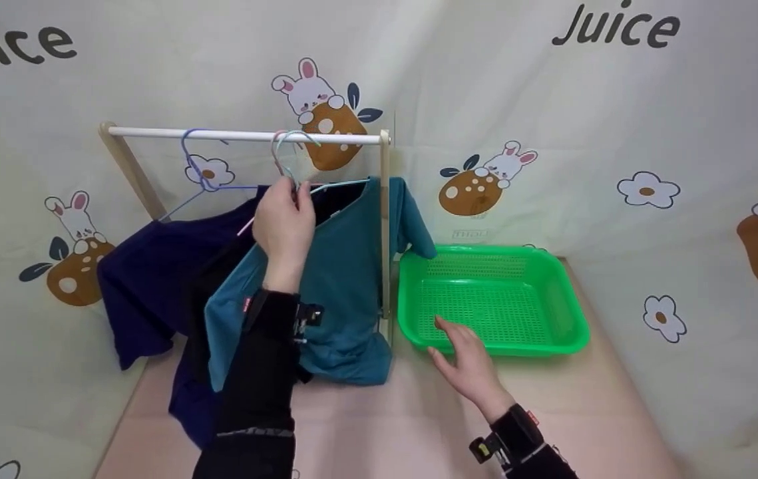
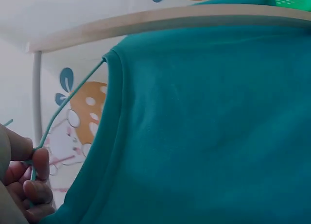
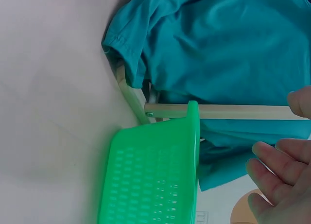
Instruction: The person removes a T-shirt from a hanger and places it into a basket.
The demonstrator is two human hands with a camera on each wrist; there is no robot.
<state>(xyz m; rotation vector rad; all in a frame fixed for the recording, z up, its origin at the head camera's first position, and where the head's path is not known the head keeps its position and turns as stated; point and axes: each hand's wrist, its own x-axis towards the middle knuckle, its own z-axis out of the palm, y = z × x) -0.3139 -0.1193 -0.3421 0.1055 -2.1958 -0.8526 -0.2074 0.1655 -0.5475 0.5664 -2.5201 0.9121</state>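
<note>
The left hand point(image 1: 283, 223) has its grip pinched on a mint hanger point(image 1: 345, 183) carrying a teal shirt point(image 1: 342, 286), at the rack point(image 1: 239, 136) toward the worktop's point(image 1: 418, 426) left edge. Farther left, a navy garment point(image 1: 152, 279) hangs from a blue hanger point(image 1: 207, 187). The right hand point(image 1: 468, 366), grip wide, fingers spread, holds nothing beside the green basket point(image 1: 498, 349) near the worktop's back right corner.

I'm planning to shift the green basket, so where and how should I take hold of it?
Probably by the right-end rim of the green basket, coming from the right: its lip stands free there, while the rack and teal sleeve crowd the left end.
</note>
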